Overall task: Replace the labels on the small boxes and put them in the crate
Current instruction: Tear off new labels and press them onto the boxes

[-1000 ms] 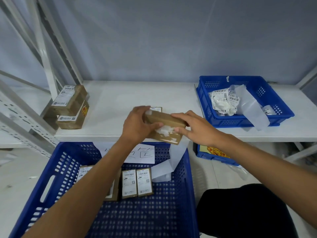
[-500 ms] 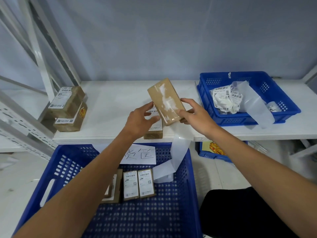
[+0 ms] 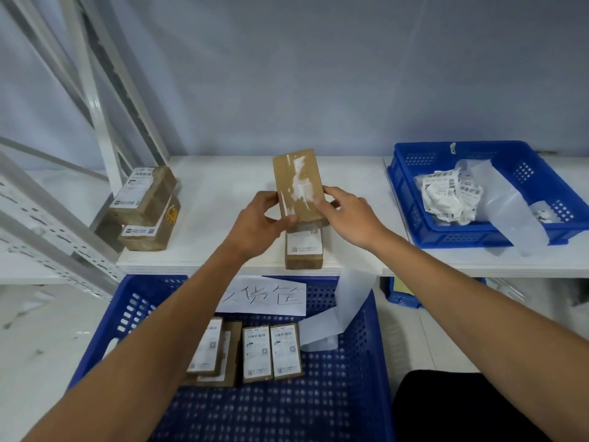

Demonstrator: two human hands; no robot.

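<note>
A small brown cardboard box [image 3: 298, 183], streaked with white label residue, is held upright above the white shelf [image 3: 223, 193]. The left hand [image 3: 259, 218] and right hand [image 3: 347, 215] each keep a fingertip grip on its lower edges. Leftover residue may wrinkle a fresh label.

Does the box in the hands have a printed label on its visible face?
No, the held box shows only brown cardboard with white residue.

left hand [image 3: 256, 224]: we pinch the small box [image 3: 298, 178] by its left edge | right hand [image 3: 350, 215]: fingers curled on right edge, thumb probably behind | both arms stretched forward
</note>
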